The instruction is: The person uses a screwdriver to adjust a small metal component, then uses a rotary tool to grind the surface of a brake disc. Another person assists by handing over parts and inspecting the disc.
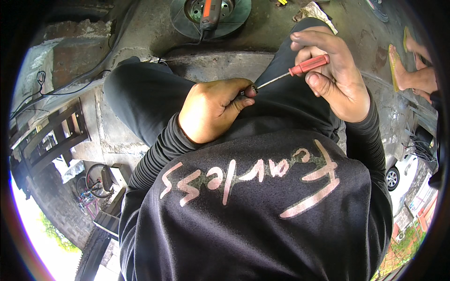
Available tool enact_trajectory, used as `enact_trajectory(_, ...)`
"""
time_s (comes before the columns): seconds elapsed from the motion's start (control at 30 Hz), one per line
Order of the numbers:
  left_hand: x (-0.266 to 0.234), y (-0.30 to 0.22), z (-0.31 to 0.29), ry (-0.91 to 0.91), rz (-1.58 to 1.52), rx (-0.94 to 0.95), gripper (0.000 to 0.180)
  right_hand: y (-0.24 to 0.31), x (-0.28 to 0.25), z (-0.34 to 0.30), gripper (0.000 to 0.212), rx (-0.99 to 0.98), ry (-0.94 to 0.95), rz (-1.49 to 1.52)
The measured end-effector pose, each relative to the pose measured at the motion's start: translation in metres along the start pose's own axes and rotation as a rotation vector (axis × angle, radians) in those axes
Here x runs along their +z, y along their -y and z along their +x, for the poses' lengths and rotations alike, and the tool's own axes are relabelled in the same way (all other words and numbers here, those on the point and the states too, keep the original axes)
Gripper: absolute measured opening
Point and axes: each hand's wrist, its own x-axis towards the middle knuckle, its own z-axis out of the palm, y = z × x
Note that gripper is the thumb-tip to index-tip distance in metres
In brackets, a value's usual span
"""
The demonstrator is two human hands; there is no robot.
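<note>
My left hand (212, 110) is closed, with thumb and forefinger pinching a small dark piece (254, 89) that is mostly hidden. A screwdriver (309, 64) with a red handle reaches from my right hand down to that piece, its thin metal shaft slanting left. Around the handle, my right hand (338, 70) curls loosely, the thumb below it and the fingers behind and above. Both hands are over my lap, between my dark-trousered knees.
Ahead, a power tool (210, 16) with a cord rests on a round metal disc (243, 15). Crumpled paper (318, 13) lies past my right knee. A person's sandaled feet (402, 75) are at the right. Black cables (84, 75) run along the left, with a bicycle (97, 181) further off.
</note>
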Motion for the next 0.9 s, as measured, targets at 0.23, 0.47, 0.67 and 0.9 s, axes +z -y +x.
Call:
enact_trajectory(0.23, 0.0, -0.001, 0.0, 0.054, -0.029, 0.04, 0.023, 0.004, -0.006, 0.002, 0.038, 0.146, 0.063, -0.026)
enact_trajectory(0.47, 0.003, 0.002, -0.002, 0.01, -0.027, 0.037, 0.023, 0.011, -0.007, 0.004, 0.035, 0.117, 0.072, 0.023)
enact_trajectory(0.67, 0.001, -0.001, -0.002, -0.007, -0.008, -0.009, 0.02, 0.003, -0.006, 0.003, 0.035, 0.062, 0.106, -0.12)
enact_trajectory(0.9, 0.0, 0.0, -0.003, -0.026, 0.004, 0.01, 0.021, 0.007, -0.005, 0.002, 0.037, 0.136, 0.083, -0.095)
